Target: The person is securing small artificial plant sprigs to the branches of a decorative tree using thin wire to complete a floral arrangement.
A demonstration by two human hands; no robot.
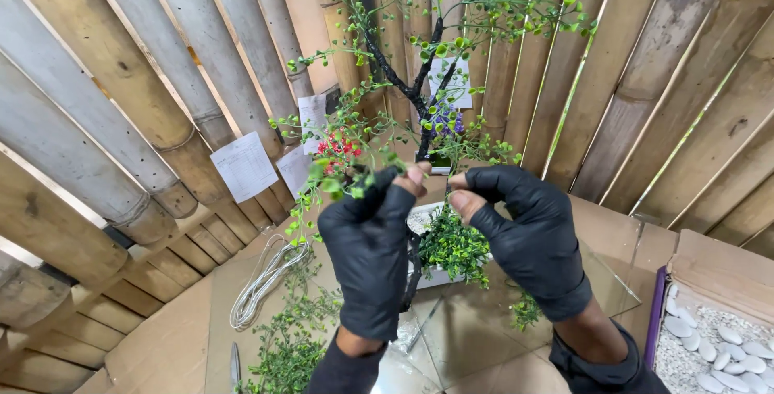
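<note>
Both my hands wear black fingerless gloves and are raised in front of a small artificial tree (pixel 419 87) with a black trunk and thin branches of tiny green leaves. My left hand (pixel 371 257) pinches a leafy green sprig (pixel 334 180) with small red flowers (pixel 339 148) against a branch. My right hand (pixel 528 233) pinches close beside it, fingertips almost touching the left ones; what it holds is too small to tell. Purple flowers (pixel 445 122) sit near the trunk. The tree's base with green foliage (pixel 453 249) stands behind my hands.
A bamboo wall (pixel 121 95) with pinned paper sheets (pixel 243 166) fills the background. On the cardboard surface lie a coil of white wire (pixel 262 281), loose green sprigs (pixel 290 346), a glass sheet (pixel 597 273), and a box of white pebbles (pixel 709 346) at right.
</note>
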